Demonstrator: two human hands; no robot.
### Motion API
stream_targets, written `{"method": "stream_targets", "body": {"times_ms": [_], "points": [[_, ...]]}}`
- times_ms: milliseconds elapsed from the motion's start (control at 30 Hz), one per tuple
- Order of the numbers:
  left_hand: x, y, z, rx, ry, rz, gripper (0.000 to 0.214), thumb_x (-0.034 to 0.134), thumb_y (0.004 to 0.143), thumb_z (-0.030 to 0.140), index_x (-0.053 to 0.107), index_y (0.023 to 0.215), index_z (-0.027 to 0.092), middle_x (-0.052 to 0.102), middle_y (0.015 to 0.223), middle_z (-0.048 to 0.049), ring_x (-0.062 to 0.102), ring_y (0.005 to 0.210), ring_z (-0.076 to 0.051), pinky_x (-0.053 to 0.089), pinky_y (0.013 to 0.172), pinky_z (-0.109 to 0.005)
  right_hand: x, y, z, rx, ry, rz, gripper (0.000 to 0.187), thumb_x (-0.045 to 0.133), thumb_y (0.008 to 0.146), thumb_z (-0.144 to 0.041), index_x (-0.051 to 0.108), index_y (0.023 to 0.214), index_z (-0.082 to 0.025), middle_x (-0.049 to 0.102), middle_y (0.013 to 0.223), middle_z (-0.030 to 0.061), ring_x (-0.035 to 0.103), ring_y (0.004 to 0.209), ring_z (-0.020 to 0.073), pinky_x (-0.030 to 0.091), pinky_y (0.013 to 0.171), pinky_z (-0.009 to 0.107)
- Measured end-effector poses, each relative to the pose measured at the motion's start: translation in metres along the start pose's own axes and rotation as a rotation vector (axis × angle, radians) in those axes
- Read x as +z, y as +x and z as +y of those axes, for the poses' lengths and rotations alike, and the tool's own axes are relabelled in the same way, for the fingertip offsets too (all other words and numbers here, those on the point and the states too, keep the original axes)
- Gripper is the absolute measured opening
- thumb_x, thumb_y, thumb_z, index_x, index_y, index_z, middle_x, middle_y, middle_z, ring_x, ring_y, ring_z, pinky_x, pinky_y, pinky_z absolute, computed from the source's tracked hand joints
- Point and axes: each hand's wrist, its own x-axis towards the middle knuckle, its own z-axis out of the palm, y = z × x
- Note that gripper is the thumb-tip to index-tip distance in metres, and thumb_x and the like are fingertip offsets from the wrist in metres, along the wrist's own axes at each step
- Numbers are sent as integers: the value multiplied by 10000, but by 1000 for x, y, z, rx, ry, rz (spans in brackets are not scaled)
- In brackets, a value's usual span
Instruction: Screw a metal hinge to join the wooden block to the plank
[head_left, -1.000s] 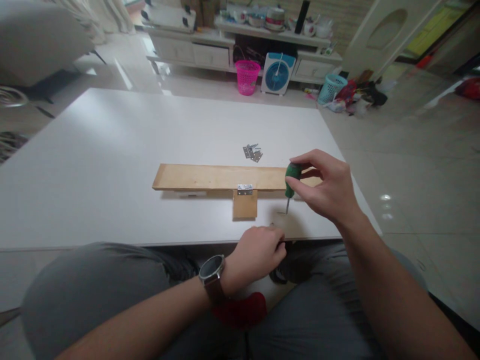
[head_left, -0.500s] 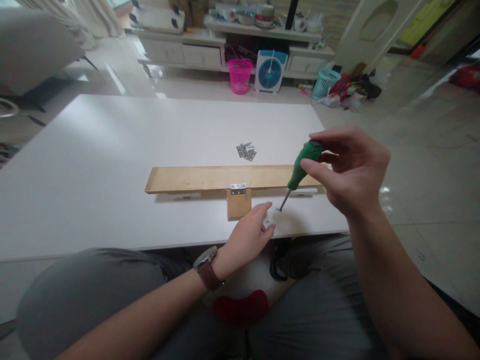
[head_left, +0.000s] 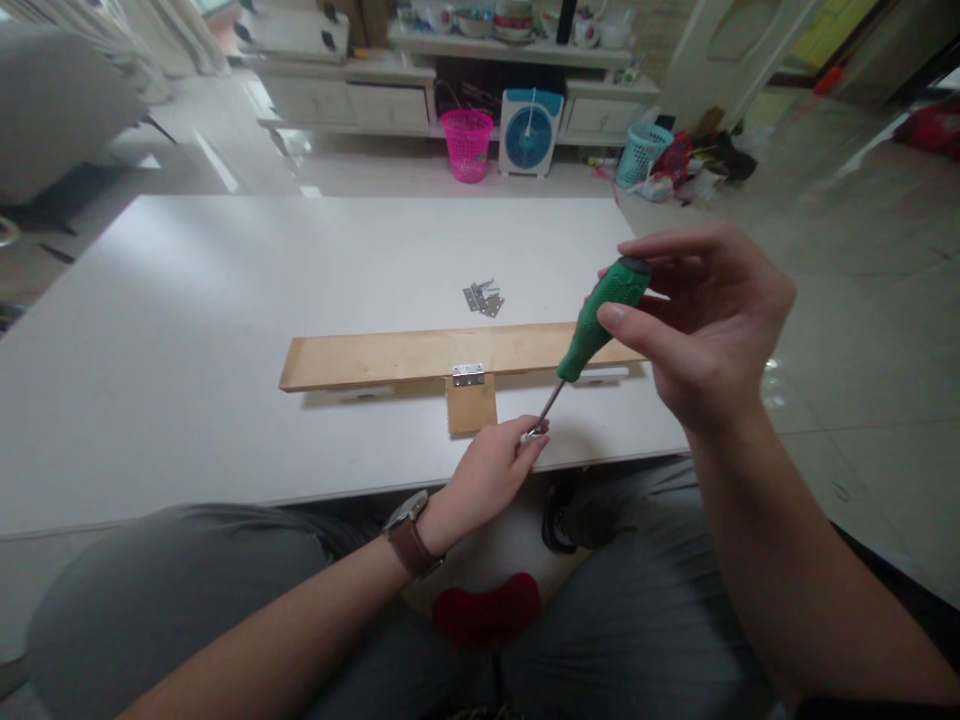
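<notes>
My right hand [head_left: 712, 320] grips a green screwdriver [head_left: 604, 318] by its handle, thumb and fingers at the upper end, with the shaft slanting down to the left. At its tip, the fingers of my left hand [head_left: 495, 462] are pinched together; a small pale or shiny bit shows there, too small to name. Just left of that hand a short wooden block [head_left: 471, 408] is joined by a metal hinge [head_left: 469, 375] to a long wooden board [head_left: 367, 358]. My right hand hides part of the board's right end.
Beyond the board, loose hinges and screws [head_left: 484, 298] lie in a small pile on the white table [head_left: 225, 270]. Its near edge runs just above my legs. A pink basket [head_left: 468, 150] and a blue fan [head_left: 528, 135] stand on the floor behind.
The screwdriver tip has moved down and left into my left hand's fingers, which have closed around it. The whole view has shifted slightly; board and hinge pile look the same.
</notes>
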Motion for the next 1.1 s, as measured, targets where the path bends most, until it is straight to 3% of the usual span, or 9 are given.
{"method": "stream_targets", "body": {"times_ms": [333, 533, 767, 933, 1100], "points": [[2, 0, -6, -7, -63, -10, 317, 476, 1060, 363, 746, 1073, 199, 793, 913, -49, 716, 737, -177, 513, 724, -310, 2, 0, -4, 11, 8, 11, 395, 812, 697, -114, 776, 999, -364, 721, 867, -38, 709, 769, 178, 601, 566, 292], [2, 2, -3, -29, -185, 13, 297, 489, 1056, 373, 721, 1064, 188, 802, 1107, -80, 728, 694, -153, 557, 750, -319, 2, -1, -7, 25, -34, 29, 317, 824, 717, -170, 757, 981, -332, 719, 870, -17, 709, 780, 196, 625, 601, 332], [0, 3, 0, -40, -187, 21, 282, 519, 1045, 357, 741, 1023, 185, 809, 1029, -66, 738, 706, -153, 554, 740, -299, 4, -2, -7, 4, -24, 12, 334, 838, 723, -143, 758, 1011, -294, 729, 914, -9, 707, 782, 165, 603, 588, 277], [0, 2, 2, -13, -290, 12, 284, 526, 1043, 363, 736, 1037, 172, 799, 1084, -76, 742, 696, -138, 563, 721, -280, 4, 1, -1, -37, -58, 50, 277, 826, 763, -220, 724, 1016, -267, 715, 883, -10, 681, 759, 141, 566, 573, 237], [-1, 1, 5, 21, -379, 24, 292, 528, 1045, 383, 724, 1047, 166, 791, 1119, -90, 745, 703, -131, 577, 719, -270, 3, 3, 6, -19, -81, 53, 288, 791, 833, -360, 681, 1098, -336, 668, 968, -12, 692, 821, 159, 591, 609, 256]]}}
